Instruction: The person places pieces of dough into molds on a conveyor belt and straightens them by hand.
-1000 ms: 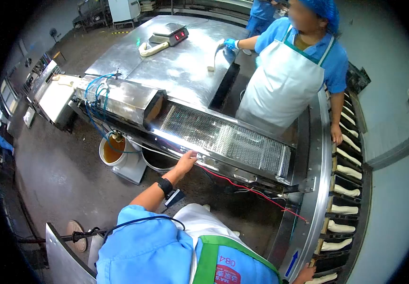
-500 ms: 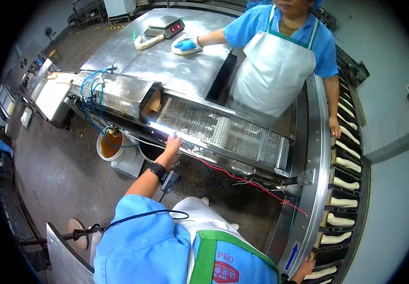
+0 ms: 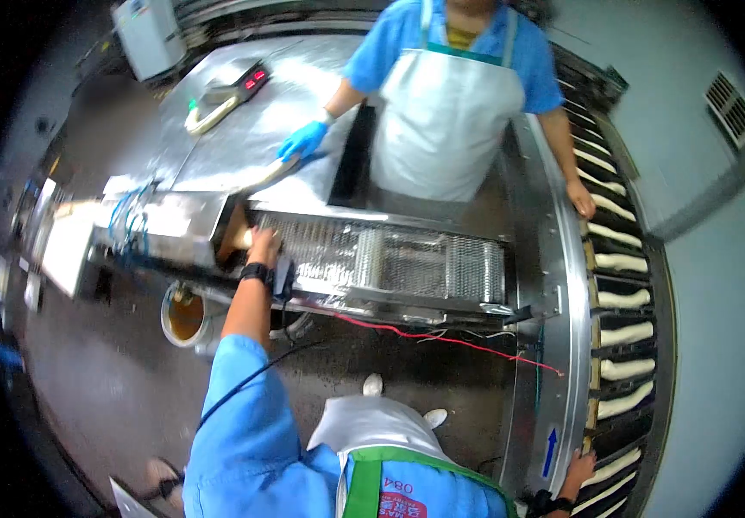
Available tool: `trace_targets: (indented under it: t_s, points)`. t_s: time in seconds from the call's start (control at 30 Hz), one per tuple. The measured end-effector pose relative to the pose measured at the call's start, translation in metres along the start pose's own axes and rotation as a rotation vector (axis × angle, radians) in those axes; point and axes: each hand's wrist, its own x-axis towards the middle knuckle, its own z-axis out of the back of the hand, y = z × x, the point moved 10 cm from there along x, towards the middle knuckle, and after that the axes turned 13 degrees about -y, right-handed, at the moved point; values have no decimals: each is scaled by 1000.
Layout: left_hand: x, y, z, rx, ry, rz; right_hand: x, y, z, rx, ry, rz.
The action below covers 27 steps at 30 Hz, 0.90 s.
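Observation:
My left hand, a dark watch on its wrist, reaches over the wire-mesh belt at the mouth of the metal machine housing. Its fingers are blurred beside a tan flap and a small pale piece, which may be dough. Whether they grip it is unclear. Down at the lower right, my right hand lies on the inner edge of the slotted conveyor, fingers partly spread and nothing seen in them. Pale dough strips lie in the dark slots beside it.
Across the belt stands a co-worker in a white apron; their blue-gloved hand is on a long dough strip on the steel table. Their bare hand touches the conveyor. A digital scale and a bucket of brownish liquid are nearby.
My left hand has moved from the belt's side rail up to the machine mouth. The co-worker's gloved hand has moved toward the machine, with a dough strip now stretched out. The view has shifted.

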Motion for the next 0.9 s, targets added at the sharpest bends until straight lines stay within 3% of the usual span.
trace_targets:
  t_s: [0.07, 0.13, 0.27, 0.5, 0.53, 0.57, 0.6, 0.63, 0.73, 0.8, 0.9]
  points:
    - [8, -1, -9, -17, -16, 25, -9, 10, 18, 110, 110, -21]
    - [11, 0, -14, -52, -33, 43, 0, -5, -15, 89, -28, 37]
    - [0, -4, -25, -169, 16, 51, -11, 4, 7, 172, -7, 27]
    - [-67, -30, -7, -373, 414, 16, -15, 1, 5, 204, 73, 9]
    - [-87, -47, 1, -357, 491, -42, -15, 2, 10, 213, 23, 29]
    - [-121, -82, 14, -210, 493, -225, -14, 3, 18, 240, 8, 27]
    - [-185, -124, 13, -42, 597, -566, -12, 6, 27, 265, -8, 30]
    - [-225, -151, 10, -46, 686, -609, -11, 5, 29, 247, 22, 6]
    - [-356, -218, 7, 129, 302, -854, -8, 6, 35, 330, 155, 17]
    - [-381, -239, -31, 280, 395, -941, -6, 4, 28, 289, 251, 13]
    - [-499, -247, -99, -445, 753, -108, -8, -2, 42, 435, 106, 90]
